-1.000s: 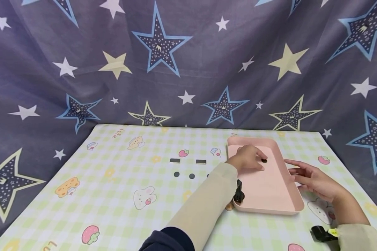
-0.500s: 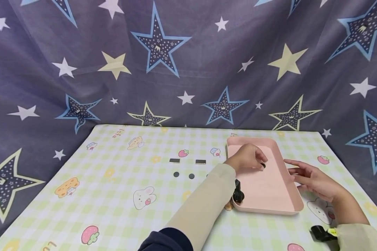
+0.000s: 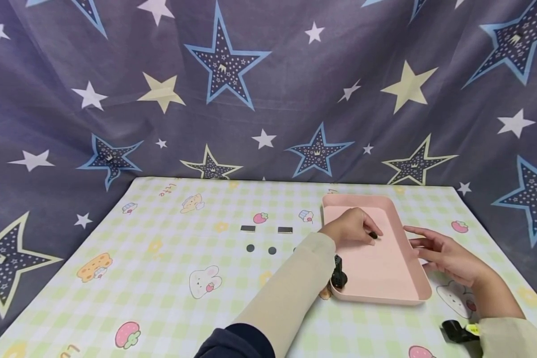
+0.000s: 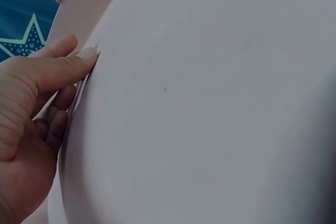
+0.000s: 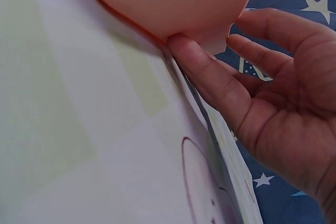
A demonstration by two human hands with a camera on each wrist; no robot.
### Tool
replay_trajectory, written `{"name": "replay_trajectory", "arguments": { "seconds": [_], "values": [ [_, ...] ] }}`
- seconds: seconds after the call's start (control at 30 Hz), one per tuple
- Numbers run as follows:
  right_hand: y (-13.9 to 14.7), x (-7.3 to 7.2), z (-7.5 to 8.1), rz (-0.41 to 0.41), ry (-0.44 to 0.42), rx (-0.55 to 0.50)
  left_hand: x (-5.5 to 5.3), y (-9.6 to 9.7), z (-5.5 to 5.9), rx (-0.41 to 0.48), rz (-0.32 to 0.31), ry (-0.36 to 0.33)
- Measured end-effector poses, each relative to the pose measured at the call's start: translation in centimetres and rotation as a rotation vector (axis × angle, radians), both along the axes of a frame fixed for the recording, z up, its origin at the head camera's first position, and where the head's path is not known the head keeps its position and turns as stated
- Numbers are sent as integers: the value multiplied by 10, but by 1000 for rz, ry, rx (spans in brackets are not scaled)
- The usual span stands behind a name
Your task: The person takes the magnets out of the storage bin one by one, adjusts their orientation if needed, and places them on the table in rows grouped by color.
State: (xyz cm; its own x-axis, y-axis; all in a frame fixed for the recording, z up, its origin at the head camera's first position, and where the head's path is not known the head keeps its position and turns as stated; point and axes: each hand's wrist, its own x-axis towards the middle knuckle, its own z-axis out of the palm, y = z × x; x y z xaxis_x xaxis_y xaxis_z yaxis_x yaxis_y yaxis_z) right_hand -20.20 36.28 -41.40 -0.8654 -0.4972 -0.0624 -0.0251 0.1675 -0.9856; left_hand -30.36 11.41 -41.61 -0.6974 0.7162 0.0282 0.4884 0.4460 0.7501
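My left hand [image 3: 354, 227] reaches inside the pink tray [image 3: 380, 288] and pinches a small black disc [image 3: 373, 235] between thumb and finger, just over the tray floor. In the left wrist view, the left thumb and fingers [image 4: 31, 98] meet at a thin dark edge; the disc's face is turned away there. My right hand [image 3: 449, 256] rests against the outside of the tray's right wall, fingers nearly straight and spread. The right wrist view shows the right thumb [image 5: 194, 56] touching the tray's outer wall [image 5: 173, 3] low down, near the tablecloth.
Left of the tray lie two dark flat rectangular bars [image 3: 248, 228]. Nearer me sits a row of dark round discs [image 3: 272, 250], one partly hidden by the left sleeve. A checked cloth [image 3: 161, 298] covers the table. A starry curtain [image 3: 250, 124] hangs behind it.
The black disc, flat by the left fingertips a second ago, has shifted slightly nearer and left, and is now pinched and tilted. The right hand stays against the tray.
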Motion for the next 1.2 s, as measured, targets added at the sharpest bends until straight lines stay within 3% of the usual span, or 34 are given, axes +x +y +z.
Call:
{"name": "replay_trajectory", "arguments": {
  "seconds": [0.23, 0.6, 0.8, 1.2],
  "values": [
    [0, -1, -1, 10, 2, -9, 0, 0, -1, 28, -19, -46],
    [-1, -1, 0, 20, -8, -23, -3, -2, -1, 46, -54, 48],
    [-1, -2, 0, 49, -1, -55, -1, -1, 3, 87, -41, 41],
    [-2, 0, -1, 3, -9, -29, 3, 1, 8, 217, -25, -78]
  ]
}}
